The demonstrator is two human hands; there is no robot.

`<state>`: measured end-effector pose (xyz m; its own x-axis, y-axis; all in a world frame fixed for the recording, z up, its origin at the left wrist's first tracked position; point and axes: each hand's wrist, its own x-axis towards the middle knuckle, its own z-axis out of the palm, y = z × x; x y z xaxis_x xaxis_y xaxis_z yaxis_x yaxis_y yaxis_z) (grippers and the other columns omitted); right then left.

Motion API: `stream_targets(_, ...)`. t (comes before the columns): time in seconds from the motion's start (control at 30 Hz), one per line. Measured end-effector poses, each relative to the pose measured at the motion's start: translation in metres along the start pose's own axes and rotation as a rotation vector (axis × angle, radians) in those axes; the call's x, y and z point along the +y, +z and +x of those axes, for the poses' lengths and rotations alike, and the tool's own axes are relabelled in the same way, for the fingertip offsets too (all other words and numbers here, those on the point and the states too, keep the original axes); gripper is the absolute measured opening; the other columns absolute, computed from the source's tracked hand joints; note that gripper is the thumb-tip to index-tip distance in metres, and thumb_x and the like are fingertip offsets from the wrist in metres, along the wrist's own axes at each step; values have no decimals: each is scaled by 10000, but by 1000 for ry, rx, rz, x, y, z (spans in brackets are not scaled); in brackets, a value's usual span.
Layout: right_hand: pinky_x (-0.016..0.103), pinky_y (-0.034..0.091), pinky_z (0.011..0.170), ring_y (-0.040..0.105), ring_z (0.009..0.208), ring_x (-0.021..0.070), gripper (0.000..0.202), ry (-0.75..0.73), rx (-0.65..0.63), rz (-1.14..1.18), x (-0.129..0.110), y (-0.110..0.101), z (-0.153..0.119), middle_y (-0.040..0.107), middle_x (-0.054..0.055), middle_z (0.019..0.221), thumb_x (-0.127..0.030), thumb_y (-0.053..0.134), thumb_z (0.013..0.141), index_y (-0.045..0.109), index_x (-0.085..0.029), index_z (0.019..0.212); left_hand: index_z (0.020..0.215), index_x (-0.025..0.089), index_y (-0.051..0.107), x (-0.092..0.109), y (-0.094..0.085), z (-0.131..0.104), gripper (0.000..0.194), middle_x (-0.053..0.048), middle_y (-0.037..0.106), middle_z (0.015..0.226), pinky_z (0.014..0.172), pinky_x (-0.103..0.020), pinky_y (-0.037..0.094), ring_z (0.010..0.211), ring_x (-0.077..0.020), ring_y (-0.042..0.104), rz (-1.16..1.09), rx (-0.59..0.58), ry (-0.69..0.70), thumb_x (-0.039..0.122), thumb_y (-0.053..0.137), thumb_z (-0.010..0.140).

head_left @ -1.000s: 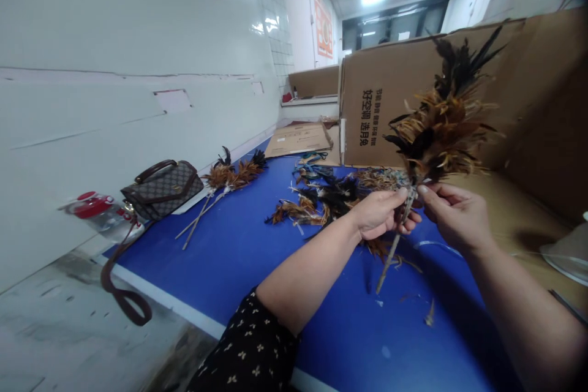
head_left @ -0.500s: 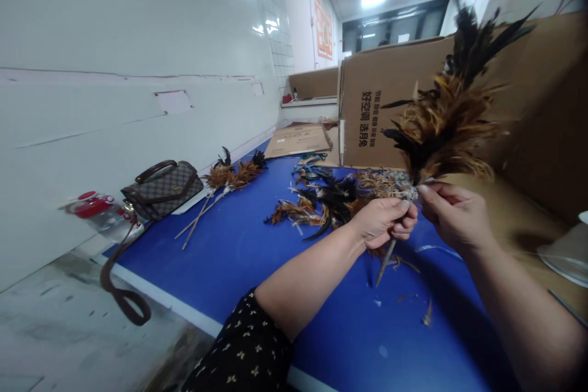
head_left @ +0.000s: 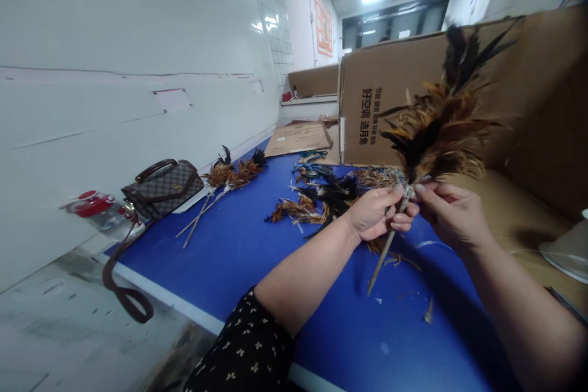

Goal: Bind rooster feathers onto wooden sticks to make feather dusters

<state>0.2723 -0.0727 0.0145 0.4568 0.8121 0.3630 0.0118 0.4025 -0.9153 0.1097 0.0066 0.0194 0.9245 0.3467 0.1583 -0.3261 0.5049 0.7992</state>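
Note:
A feather duster with brown and black feathers stands tilted above the blue table. My left hand is closed around its thin stick, just under the feathers. At the feather base my right hand pinches with thumb and forefinger; what lies between those fingertips is too small to make out. The bare end of the stick points down toward the table. Behind my left hand lies a pile of loose black and brown feathers.
Two feather dusters lie crossed at the left, by a patterned handbag and a red-lidded bottle. Cardboard stands upright along the back and right. A flat carton lies at the far end. A clear plastic container sits at right.
The feather duster has sunk a little and its feathered top has shifted left. More of the stick now shows below my left hand. My right hand stays at the feather base.

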Motion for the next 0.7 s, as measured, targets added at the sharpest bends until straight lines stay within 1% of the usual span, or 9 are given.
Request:
stream_targets(0.07,259,337,476,437,524,94,418,18,-12,-14,-1,2,-1,616,7,618,-520,1002,685,812,-175,824,919,124,648,4,0,-2,352,-37,591,779,555,-198,333,548,-45,367,28,-11,-31,449,778,963)
stream_targets(0.13,256,283,450,370,491,82,444,27,-20,-42,-2,2,-1,538,-18,549,-544,990,689,808,-160,815,863,139,607,8,-1,-4,358,-9,547,736,539,-183,299,530,-33,325,57,-11,-48,430,797,949)
stream_targets(0.2,260,233,430,323,468,74,468,32,-32,-60,-1,2,0,491,-31,520,-562,985,680,799,-152,808,831,146,582,9,-2,-4,378,17,505,709,519,-171,254,514,-22,291,84,7,-32,426,815,932)
stream_targets(0.27,266,225,429,318,463,75,482,29,-30,-62,0,2,1,481,-36,520,-568,991,662,793,-155,811,852,138,605,8,-1,-3,386,41,464,688,502,-168,204,497,-12,257,119,52,0,451,821,922)
stream_targets(0.37,272,239,442,338,477,80,475,19,8,-69,4,3,1,476,-38,523,-558,987,682,797,-147,828,907,138,626,1,2,1,436,69,423,656,492,-179,159,482,-12,233,168,159,70,529,818,907)
stream_targets(0.47,272,233,441,337,478,82,492,28,45,-84,9,7,2,454,-48,511,-573,971,709,794,-135,845,836,175,551,-11,2,8,488,73,434,635,489,-201,157,479,-25,239,247,295,176,593,794,901)
stream_targets(0.53,270,239,435,336,473,83,504,36,75,-91,14,12,2,453,-55,514,-588,967,700,775,-143,834,778,192,505,-18,-2,12,494,70,435,625,496,-219,175,487,-40,251,346,387,258,599,735,939)
stream_targets(0.6,265,243,426,336,468,82,491,46,111,-94,17,18,1,457,-60,518,-584,964,693,748,-155,796,728,195,495,-24,-8,15,475,60,432,620,521,-236,222,519,-64,294,506,477,336,552,657,996)
stream_targets(0.7,250,238,408,338,456,82,450,58,184,-163,18,28,-1,459,-58,512,-569,919,740,716,-169,720,697,201,504,-28,-15,16,415,33,468,644,609,-252,323,619,-109,404,798,584,437,413,574,1046)
